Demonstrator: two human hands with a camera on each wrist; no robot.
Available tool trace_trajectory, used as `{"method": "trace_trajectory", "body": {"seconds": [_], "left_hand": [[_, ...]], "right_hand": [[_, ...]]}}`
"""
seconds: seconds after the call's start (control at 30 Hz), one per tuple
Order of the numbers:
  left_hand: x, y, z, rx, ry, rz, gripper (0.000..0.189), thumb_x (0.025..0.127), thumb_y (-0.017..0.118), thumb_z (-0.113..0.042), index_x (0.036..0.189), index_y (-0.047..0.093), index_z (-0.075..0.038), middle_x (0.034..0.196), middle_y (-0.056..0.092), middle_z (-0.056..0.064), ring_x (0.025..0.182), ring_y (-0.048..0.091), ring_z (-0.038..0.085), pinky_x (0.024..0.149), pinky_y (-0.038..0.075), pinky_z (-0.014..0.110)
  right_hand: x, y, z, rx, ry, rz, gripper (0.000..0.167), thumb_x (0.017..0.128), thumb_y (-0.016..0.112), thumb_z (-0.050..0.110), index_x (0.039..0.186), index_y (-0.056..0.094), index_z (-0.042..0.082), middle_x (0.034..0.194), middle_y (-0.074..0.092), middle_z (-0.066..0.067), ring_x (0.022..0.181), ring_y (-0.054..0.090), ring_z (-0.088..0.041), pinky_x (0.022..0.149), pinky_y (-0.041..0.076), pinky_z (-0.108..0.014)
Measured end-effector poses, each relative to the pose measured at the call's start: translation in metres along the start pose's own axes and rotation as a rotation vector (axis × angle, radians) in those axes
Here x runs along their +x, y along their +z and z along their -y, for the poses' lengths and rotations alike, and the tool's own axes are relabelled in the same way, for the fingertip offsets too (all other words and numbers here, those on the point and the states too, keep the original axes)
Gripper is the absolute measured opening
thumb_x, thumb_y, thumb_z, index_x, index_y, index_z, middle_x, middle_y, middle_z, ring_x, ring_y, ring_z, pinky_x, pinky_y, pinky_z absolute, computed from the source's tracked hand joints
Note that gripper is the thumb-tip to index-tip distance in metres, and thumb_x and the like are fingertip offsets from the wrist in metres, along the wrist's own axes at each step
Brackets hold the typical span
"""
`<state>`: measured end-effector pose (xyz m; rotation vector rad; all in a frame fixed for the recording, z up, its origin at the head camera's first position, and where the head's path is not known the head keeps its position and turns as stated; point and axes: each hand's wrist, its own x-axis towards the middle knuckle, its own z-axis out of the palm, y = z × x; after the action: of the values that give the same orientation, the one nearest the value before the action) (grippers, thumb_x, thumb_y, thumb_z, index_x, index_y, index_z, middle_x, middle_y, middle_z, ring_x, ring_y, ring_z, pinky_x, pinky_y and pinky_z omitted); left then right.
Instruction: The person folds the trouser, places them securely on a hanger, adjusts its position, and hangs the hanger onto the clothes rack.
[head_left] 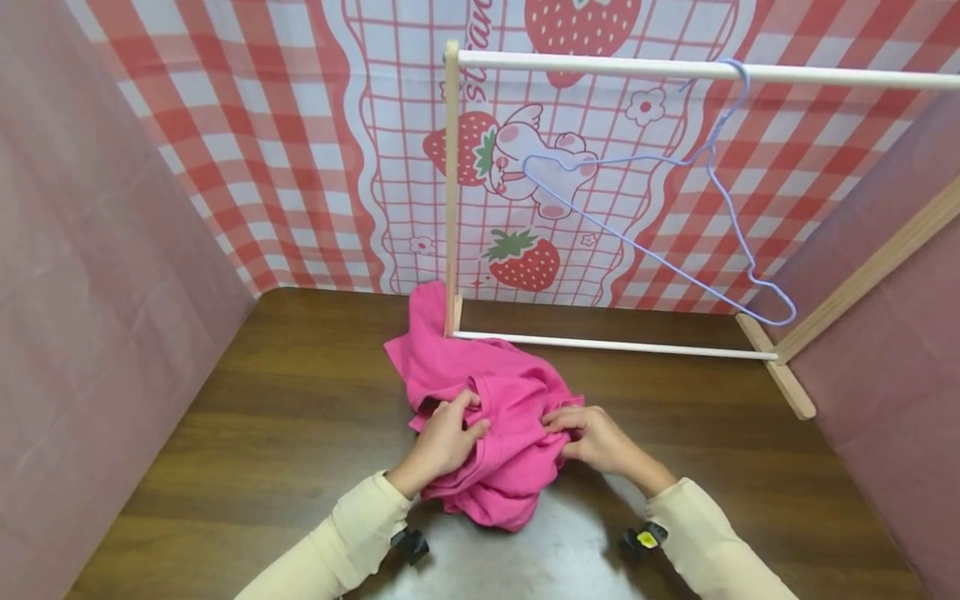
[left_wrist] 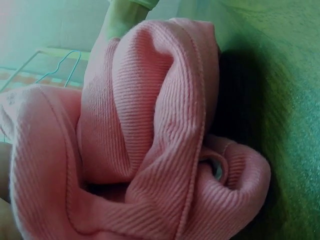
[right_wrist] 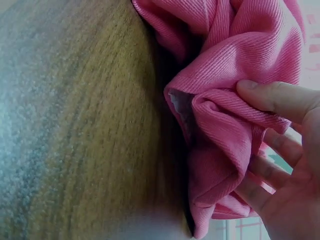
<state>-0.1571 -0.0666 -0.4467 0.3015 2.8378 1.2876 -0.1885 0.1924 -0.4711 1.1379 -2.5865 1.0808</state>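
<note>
A bunched pink garment (head_left: 517,417) of ribbed cloth lies on the table, its far end beside the foot of a wooden rack. My left hand (head_left: 448,433) grips a stitched edge of it, with a dark opening in the cloth just beside the fingers. On the opposite side my right hand (head_left: 596,435) pinches a fold; in the right wrist view, the thumb presses over this fold of the garment (right_wrist: 235,115) and the fingers lie behind it. The left wrist view shows heaped folds of the garment (left_wrist: 145,110) and a small round metal piece (left_wrist: 216,169) among them.
A wooden rack (head_left: 453,192) with white rods stands at the back. From its top rod hangs a lavender hanger (head_left: 660,267), tilted, with nothing on it. The brown table (head_left: 262,433) is bounded by pinkish side walls (head_left: 112,275) and a red-checked strawberry cloth (head_left: 300,167).
</note>
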Motion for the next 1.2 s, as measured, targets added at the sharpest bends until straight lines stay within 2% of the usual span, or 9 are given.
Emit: {"method": "trace_trajectory", "body": {"seconds": [0.13, 0.4, 0.47, 0.53, 0.67, 0.77, 0.87, 1.03, 1.2], "left_hand": [[0.001, -0.002, 0.001, -0.004, 0.008, 0.014, 0.022, 0.092, 0.065, -0.018, 0.111, 0.057, -0.01, 0.106, 0.067, 0.02, 0.099, 0.059, 0.032, 0.081, 0.051, 0.05], [0.003, -0.015, 0.002, -0.056, 0.055, 0.06, 0.038, 0.091, 0.067, -0.02, 0.126, 0.062, -0.005, 0.124, 0.066, 0.017, 0.112, 0.064, 0.033, 0.096, 0.05, 0.049], [0.002, -0.018, 0.003, -0.065, 0.049, 0.073, 0.039, 0.091, 0.067, -0.02, 0.127, 0.062, -0.006, 0.125, 0.066, 0.017, 0.107, 0.065, 0.03, 0.096, 0.05, 0.048], [0.002, -0.021, 0.003, -0.074, 0.043, 0.079, 0.039, 0.091, 0.067, -0.019, 0.127, 0.063, -0.007, 0.125, 0.066, 0.016, 0.1, 0.065, 0.025, 0.093, 0.052, 0.045], [0.002, -0.027, 0.003, -0.121, 0.023, 0.086, 0.036, 0.091, 0.067, -0.016, 0.127, 0.065, -0.009, 0.12, 0.067, 0.014, 0.079, 0.063, 0.014, 0.074, 0.054, 0.03], [0.0, -0.033, 0.004, -0.215, -0.013, 0.108, 0.035, 0.092, 0.065, -0.013, 0.127, 0.065, -0.009, 0.124, 0.064, 0.018, 0.071, 0.066, 0.016, 0.061, 0.056, 0.026], [-0.001, -0.04, 0.006, -0.286, -0.05, 0.129, 0.032, 0.094, 0.062, -0.012, 0.126, 0.066, -0.01, 0.131, 0.061, 0.02, 0.077, 0.07, 0.023, 0.059, 0.059, 0.031], [0.001, -0.053, 0.013, -0.327, -0.102, 0.165, 0.028, 0.097, 0.059, -0.013, 0.123, 0.067, -0.009, 0.112, 0.067, 0.02, 0.081, 0.069, 0.027, 0.059, 0.059, 0.031], [0.004, -0.065, 0.018, -0.338, -0.117, 0.175, 0.027, 0.098, 0.056, -0.014, 0.12, 0.067, -0.003, 0.096, 0.071, 0.023, 0.08, 0.072, 0.03, 0.059, 0.059, 0.031]], "right_hand": [[-0.001, -0.006, 0.002, -0.037, -0.015, 0.021, 0.03, 0.066, 0.078, -0.002, 0.095, 0.074, 0.005, 0.103, 0.074, -0.01, 0.1, 0.067, -0.026, 0.093, 0.052, -0.026], [-0.007, -0.024, 0.008, 0.042, 0.018, 0.113, 0.034, 0.077, 0.063, -0.004, 0.108, 0.071, 0.006, 0.117, 0.068, -0.012, 0.111, 0.06, -0.03, 0.103, 0.042, -0.02], [-0.008, -0.026, 0.008, 0.063, 0.014, 0.117, 0.034, 0.08, 0.059, -0.006, 0.11, 0.071, 0.005, 0.118, 0.067, -0.014, 0.113, 0.059, -0.029, 0.103, 0.041, -0.019], [-0.008, -0.028, 0.008, 0.086, 0.02, 0.11, 0.035, 0.082, 0.055, -0.007, 0.111, 0.071, 0.004, 0.12, 0.066, -0.015, 0.115, 0.058, -0.028, 0.103, 0.039, -0.017], [-0.009, -0.029, 0.008, 0.113, 0.062, 0.068, 0.032, 0.086, 0.055, -0.006, 0.111, 0.071, 0.004, 0.121, 0.065, -0.016, 0.118, 0.056, -0.026, 0.103, 0.038, -0.014], [-0.009, -0.03, 0.009, 0.099, 0.084, 0.024, 0.027, 0.088, 0.059, -0.004, 0.109, 0.073, 0.005, 0.119, 0.065, -0.015, 0.116, 0.057, -0.029, 0.103, 0.038, -0.014], [-0.01, -0.03, 0.011, 0.077, 0.102, -0.007, 0.025, 0.087, 0.061, -0.003, 0.107, 0.073, 0.006, 0.117, 0.065, -0.016, 0.115, 0.057, -0.033, 0.101, 0.04, -0.016], [-0.011, -0.031, 0.013, 0.096, 0.15, -0.058, 0.024, 0.086, 0.06, -0.007, 0.106, 0.072, 0.001, 0.115, 0.064, -0.019, 0.112, 0.058, -0.021, 0.089, 0.049, -0.018], [-0.011, -0.031, 0.013, 0.104, 0.251, -0.13, 0.021, 0.086, 0.063, -0.004, 0.105, 0.071, -0.001, 0.109, 0.065, -0.019, 0.094, 0.061, -0.004, 0.075, 0.055, -0.02]]}}
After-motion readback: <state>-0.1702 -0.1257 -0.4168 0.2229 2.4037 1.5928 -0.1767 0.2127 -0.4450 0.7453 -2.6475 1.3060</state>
